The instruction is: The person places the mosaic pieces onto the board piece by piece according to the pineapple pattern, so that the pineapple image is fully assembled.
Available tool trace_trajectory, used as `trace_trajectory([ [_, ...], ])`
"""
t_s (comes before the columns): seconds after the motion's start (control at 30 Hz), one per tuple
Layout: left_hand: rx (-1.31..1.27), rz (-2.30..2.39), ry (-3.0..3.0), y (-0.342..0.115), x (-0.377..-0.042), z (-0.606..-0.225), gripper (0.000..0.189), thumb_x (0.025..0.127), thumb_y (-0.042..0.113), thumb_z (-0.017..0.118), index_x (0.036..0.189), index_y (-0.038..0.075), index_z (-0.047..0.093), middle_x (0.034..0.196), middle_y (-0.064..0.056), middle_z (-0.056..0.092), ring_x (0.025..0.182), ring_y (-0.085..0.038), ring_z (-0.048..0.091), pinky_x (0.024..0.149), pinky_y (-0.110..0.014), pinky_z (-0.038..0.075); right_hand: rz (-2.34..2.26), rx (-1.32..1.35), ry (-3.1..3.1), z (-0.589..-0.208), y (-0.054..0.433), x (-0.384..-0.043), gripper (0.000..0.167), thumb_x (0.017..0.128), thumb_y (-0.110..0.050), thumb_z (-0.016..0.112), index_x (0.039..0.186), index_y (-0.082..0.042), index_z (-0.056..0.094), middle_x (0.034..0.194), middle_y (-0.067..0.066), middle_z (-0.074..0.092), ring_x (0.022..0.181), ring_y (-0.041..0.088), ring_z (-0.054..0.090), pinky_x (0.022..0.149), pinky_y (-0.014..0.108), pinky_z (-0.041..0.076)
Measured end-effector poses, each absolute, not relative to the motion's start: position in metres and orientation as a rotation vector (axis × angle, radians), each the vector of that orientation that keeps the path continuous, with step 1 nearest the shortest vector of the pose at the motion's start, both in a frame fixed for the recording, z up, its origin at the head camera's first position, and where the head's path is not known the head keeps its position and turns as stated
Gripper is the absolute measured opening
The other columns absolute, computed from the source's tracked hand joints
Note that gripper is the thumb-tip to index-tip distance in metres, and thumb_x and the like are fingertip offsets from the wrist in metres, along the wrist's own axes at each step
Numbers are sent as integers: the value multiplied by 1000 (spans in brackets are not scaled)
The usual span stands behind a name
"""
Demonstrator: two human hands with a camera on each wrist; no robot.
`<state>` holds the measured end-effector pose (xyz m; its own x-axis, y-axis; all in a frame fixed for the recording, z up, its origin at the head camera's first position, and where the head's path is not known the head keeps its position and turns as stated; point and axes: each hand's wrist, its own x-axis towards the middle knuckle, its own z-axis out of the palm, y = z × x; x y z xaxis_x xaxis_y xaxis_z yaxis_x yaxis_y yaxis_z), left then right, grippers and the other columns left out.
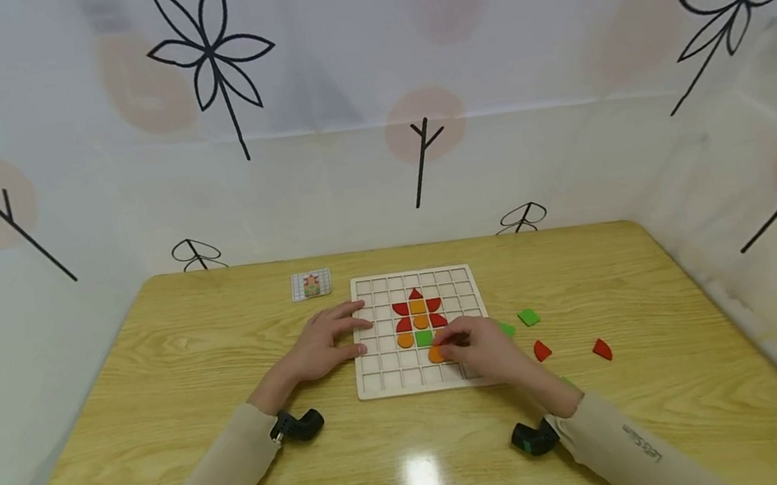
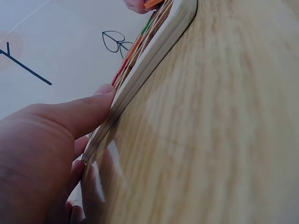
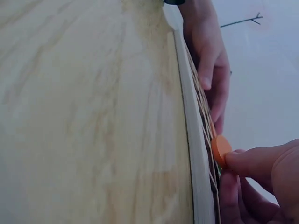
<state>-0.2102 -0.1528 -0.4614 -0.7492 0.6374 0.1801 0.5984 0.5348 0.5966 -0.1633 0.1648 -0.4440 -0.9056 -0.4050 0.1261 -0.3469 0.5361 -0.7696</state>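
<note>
A wooden grid board [image 1: 384, 380] lies on the table, with red, orange and green pieces set in its middle squares. Between thumb and fingers my right hand [image 1: 481, 349] pinches an orange round piece [image 3: 220, 150], tilted just over the lower part of the grid. My left hand [image 1: 322, 343] rests at the board's left edge, its fingers spread and fairly straight, fingertips on the rim. A green square [image 1: 423, 338] and an orange disc [image 1: 406, 340] sit in the row right above the held piece. My right hand covers part of the board's right side.
Right of the board lie loose pieces: a green square [image 1: 529, 317], a red quarter-round piece [image 1: 542, 350] and another red quarter-round [image 1: 601, 349]. A small pattern card [image 1: 311, 284] lies beyond the board's upper left corner. A printed cloth [image 1: 350, 181] hangs behind the table.
</note>
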Motion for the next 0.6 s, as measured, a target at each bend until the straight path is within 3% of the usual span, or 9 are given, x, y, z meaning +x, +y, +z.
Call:
trace_trajectory([
  [0.43,1081,1020,2701,-153,-211,-461,38,95,27,70,131,13,66,157,-13,37,145,-36,30,112,-64,17,-1252,-613,2797,-442,150,-161,7,88,-13,78,89,-6,75,80,-7,64,71,12,55,64,26,47],
  [0.6,1084,1011,2706,-153,-212,-461,38,96,28,69,131,14,66,157,-12,37,145,-35,30,112,-64,18,-1265,-597,2768,-440,151,-161,7,88,-14,77,91,-8,75,82,-6,65,72,12,56,65,26,48],
])
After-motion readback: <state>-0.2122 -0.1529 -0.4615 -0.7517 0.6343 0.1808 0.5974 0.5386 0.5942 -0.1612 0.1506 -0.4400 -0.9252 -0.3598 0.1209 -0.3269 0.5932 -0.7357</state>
